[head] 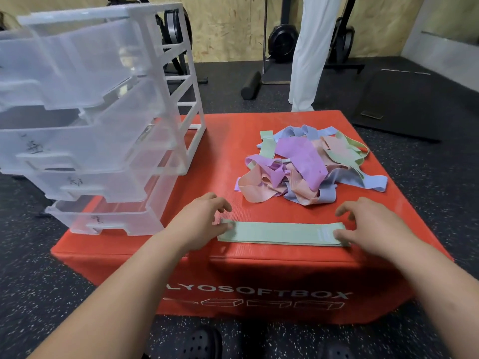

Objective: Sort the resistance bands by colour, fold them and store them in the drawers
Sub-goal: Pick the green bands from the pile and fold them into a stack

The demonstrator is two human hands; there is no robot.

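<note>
A pale green resistance band lies flat and stretched out near the front edge of the red soft box. My left hand pinches its left end between thumb and fingers. My right hand presses its right end with the thumb. Behind them, a tangled pile of bands in purple, pink, blue and green rests on the right half of the box. A clear plastic drawer unit stands on the box's left side with its drawers pulled out; the drawers look empty.
A person in white trousers stands behind the box. Gym gear, a black foam roller and a dark mat lie on the speckled rubber floor beyond. My black clogs show below the box front.
</note>
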